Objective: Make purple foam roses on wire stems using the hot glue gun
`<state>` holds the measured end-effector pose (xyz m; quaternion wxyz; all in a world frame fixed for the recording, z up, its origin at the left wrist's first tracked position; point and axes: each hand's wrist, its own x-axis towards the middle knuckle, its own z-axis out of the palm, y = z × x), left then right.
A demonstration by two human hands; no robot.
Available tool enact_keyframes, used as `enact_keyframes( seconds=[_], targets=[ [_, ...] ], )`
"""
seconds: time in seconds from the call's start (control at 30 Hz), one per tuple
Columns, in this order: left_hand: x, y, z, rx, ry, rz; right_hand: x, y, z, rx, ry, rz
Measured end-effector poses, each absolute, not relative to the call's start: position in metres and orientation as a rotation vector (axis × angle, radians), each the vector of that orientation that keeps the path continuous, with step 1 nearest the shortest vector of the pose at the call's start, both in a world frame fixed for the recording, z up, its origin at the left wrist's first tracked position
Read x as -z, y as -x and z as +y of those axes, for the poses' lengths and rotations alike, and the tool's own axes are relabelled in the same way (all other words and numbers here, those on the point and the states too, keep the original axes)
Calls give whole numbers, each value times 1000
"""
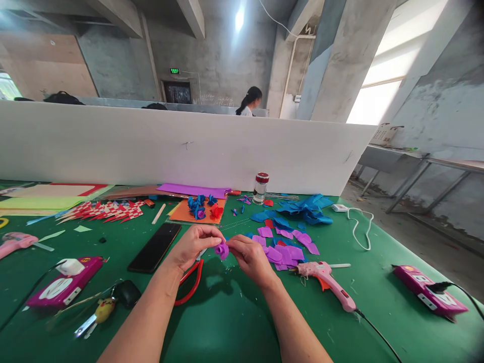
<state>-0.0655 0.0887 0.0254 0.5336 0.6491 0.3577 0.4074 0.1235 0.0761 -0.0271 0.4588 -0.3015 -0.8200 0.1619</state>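
Pinching a small purple paper flower (222,250) between both hands above the green table mat (227,322), just in front of the body. Left hand (194,244) closed on the flower's left side, fingertips curled over it; right hand (247,254) closed on its right side, thumb and forefinger touching the purple petals. Held clear of the mat, between the two hands.

Red-handled scissors (191,282) lying on the mat directly under the left wrist. Black phone (155,247) flat to the left of that hand. Loose purple petal cut-outs (285,249) scattered just right of the right hand, with blue paper scraps (304,209) heaped beyond them. Pink hot glue gun (327,282) resting on the mat near the right forearm, cable trailing toward the near edge. Finished blue and red paper flowers (202,206) sitting on an orange sheet (181,213) farther back, a small glass jar with a red lid (260,187) upright beside them. Pink power strip (62,287) at the left, another pink power strip (429,296) at the far right. White partition (151,146) standing along the table's far edge; a person (249,101) visible behind it.
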Motion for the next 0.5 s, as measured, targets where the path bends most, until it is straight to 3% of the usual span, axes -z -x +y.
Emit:
enact_keyframes(
  seconds=[0.5],
  targets=[
    [-26,76,93,-831,-1432,860,25,-124,76,-369,738,-2028]
  ],
)
